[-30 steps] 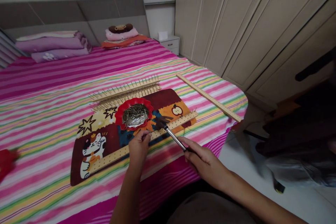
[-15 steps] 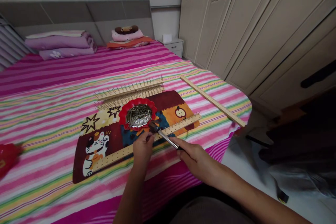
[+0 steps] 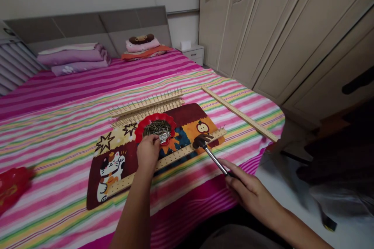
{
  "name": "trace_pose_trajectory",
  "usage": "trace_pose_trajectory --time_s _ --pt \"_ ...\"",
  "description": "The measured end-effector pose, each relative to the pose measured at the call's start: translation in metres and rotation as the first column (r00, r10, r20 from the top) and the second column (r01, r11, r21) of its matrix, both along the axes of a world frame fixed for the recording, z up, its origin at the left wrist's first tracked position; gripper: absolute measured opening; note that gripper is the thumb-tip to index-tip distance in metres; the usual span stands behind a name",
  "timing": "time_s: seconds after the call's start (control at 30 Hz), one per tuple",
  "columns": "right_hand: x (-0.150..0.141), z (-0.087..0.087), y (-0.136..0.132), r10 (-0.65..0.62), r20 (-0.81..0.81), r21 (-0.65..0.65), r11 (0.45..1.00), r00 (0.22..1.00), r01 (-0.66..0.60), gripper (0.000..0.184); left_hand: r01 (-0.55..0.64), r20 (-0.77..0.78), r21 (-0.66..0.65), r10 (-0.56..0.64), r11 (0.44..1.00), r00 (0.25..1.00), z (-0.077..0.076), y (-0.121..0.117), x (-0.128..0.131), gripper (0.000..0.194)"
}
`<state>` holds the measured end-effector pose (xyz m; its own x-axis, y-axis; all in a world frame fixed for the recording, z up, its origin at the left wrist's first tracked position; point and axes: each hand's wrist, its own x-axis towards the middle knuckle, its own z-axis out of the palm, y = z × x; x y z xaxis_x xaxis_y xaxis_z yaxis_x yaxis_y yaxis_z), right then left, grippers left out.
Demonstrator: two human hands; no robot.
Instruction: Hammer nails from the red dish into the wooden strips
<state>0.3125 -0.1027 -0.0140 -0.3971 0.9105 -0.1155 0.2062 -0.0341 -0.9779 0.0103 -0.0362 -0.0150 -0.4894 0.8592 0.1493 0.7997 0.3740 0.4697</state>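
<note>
Back strips (image 3: 146,106) bristled, front strip (image 3: 172,158) only partly. Right hand (image 3: 248,187) gripped hammer (image 3: 215,158); left fingers (image 3: 153,139) sat narrow at nails (image 3: 160,127), hold unclear.

Nails (image 3: 157,127) lie in a bowl (image 3: 140,128) behind a strip (image 3: 175,156).

Bowl (image 3: 140,129) glossy plastic; nails (image 3: 156,127) shiny metal; strip (image 3: 171,158) matt wood.

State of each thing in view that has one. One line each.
Red bowl, holding loose nails
Left hand, at the nails
Right hand, closed on hammer
Hammer, held
Front strip, partly nailed
Back strips, studded with nails
Wardrobe doors, shut
Nightstand drawer, shut
Purple bedding, folded
</note>
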Motion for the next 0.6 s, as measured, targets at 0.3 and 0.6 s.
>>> trace_pose_trajectory --time_s 0.3,0.6 --pt "0.001 -0.002 0.001 -0.016 0.004 -0.016 1.0 1.0 0.016 0.05 0.007 -0.183 -0.378 -0.082 0.926 0.98 -0.002 0.037 -0.006 0.028" --pt "-0.005 -0.002 0.001 -0.017 0.034 0.006 1.0 0.999 0.017 0.05 0.038 -0.132 -0.358 -0.091 0.933 0.987 0.0 0.034 -0.006 0.024"
